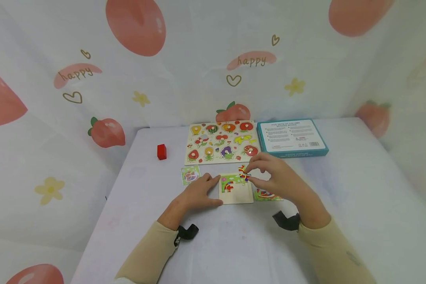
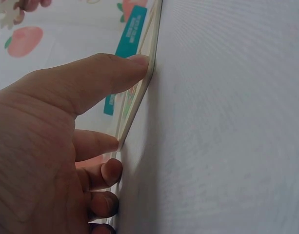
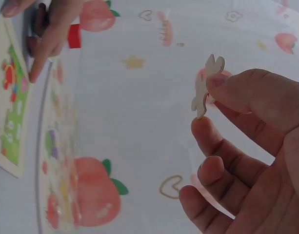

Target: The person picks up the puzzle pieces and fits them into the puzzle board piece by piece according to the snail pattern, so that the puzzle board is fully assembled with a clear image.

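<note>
The small wooden puzzle tray (image 1: 243, 196) lies on the white surface (image 1: 230, 244) in front of the person, with printed pieces (image 1: 230, 178) fitted along its far side and in its far left part, and bare wood showing nearer the person. At the tray's left edge, the left hand (image 1: 198, 192) has its grip spread, the index finger touching the far left corner and the thumb the near left corner. Just above the tray's far right corner, the right hand (image 1: 278, 177) has its grip pinching a loose puzzle piece (image 3: 201, 92) between thumb and fingertip; the pale wooden back of this piece faces the right wrist camera. Right of the tray, partly under the right hand, lies a stack of brightly printed pieces (image 1: 260, 196); left of the tray is a square picture card (image 1: 190, 173). Beyond the tray lies a knobbed fruit board (image 1: 213, 160), and beyond it to the right a blue-edged box (image 1: 292, 136). A red block (image 1: 161, 152) stands beyond the tray to the far left.
</note>
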The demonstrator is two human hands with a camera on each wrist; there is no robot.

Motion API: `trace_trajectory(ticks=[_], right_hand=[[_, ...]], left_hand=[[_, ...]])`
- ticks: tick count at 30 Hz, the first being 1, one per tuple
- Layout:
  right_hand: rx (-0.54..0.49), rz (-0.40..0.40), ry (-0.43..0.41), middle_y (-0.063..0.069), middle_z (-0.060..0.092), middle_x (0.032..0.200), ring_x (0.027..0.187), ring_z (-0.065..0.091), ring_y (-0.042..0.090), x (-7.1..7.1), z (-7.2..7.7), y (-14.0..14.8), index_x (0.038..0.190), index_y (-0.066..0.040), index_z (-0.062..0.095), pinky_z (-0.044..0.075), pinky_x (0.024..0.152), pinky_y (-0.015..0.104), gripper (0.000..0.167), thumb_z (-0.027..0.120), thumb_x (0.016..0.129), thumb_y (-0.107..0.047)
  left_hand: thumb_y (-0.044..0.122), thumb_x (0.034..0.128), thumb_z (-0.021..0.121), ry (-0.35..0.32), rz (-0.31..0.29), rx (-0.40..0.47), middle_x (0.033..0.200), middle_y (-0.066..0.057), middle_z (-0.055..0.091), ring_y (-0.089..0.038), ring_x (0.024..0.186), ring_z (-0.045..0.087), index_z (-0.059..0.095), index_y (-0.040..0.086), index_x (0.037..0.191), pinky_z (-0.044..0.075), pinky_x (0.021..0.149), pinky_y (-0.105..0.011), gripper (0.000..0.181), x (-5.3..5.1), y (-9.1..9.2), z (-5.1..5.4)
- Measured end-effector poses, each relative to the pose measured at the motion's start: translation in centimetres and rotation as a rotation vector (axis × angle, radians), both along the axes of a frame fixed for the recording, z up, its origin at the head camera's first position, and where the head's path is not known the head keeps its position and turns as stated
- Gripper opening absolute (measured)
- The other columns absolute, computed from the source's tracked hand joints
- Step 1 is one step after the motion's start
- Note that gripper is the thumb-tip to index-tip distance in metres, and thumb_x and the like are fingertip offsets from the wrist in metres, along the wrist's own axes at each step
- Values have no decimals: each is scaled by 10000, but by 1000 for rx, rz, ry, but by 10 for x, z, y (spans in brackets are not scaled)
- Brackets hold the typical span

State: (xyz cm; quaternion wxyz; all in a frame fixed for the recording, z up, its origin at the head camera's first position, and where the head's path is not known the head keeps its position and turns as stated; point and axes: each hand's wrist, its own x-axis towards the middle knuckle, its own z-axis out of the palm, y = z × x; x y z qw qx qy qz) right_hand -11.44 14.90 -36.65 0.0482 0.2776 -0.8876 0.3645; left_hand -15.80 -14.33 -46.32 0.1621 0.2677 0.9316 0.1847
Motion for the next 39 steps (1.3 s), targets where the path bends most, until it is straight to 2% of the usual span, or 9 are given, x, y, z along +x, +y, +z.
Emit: trace_trajectory(ticks=[5, 12, 17, 24, 33, 39], right_hand=[[29, 4, -76, -23, 626, 1152, 1066, 584, 207, -7, -11, -11, 1089, -182, 772, 552, 861, 407, 214, 813, 884, -142], [67, -6, -198, -11, 626, 1172, 1141, 588, 298, -17, -30, -23, 1127, -198, 775, 514, 957, 453, 228, 797, 901, -175], [108, -2, -252, -10, 620, 1155, 1129, 581, 282, -24, -45, -28, 1143, -201, 779, 510, 960, 440, 235, 792, 909, -187], [191, 7, -245, 9, 614, 1133, 1052, 574, 234, -29, -61, -34, 1192, -159, 782, 516, 921, 390, 291, 810, 906, -206], [298, 29, -195, -8, 610, 1071, 952, 556, 165, -31, -74, -38, 1211, -156, 784, 509, 869, 348, 312, 811, 903, -198], [354, 29, -197, -6, 603, 1061, 928, 546, 159, -34, -82, -40, 1222, -171, 783, 508, 818, 306, 335, 821, 893, -225]], left_hand=[[498, 848, 797, 5, -13, 29, 1154, 2, 485, -147, 953, 469, 417, 126, 1581, 436, 820, -318, 905, 0, 0, 2], [507, 852, 789, -2, -10, 16, 1183, -5, 493, -147, 977, 481, 415, 141, 1583, 445, 843, -317, 899, 0, 1, 4], [513, 857, 782, 3, -13, 8, 1204, -12, 496, -148, 988, 483, 408, 145, 1587, 450, 855, -321, 899, 1, 1, 4], [493, 859, 790, 10, -18, 23, 1201, -25, 503, -155, 975, 483, 419, 131, 1580, 449, 844, -328, 888, 1, 1, 5], [504, 862, 780, 3, -12, 13, 1224, -22, 501, -153, 1003, 491, 414, 154, 1586, 457, 875, -328, 883, 2, 1, 4], [500, 865, 780, 3, -16, 13, 1223, -20, 502, -152, 1002, 488, 408, 147, 1588, 459, 871, -328, 887, 2, 1, 4]])
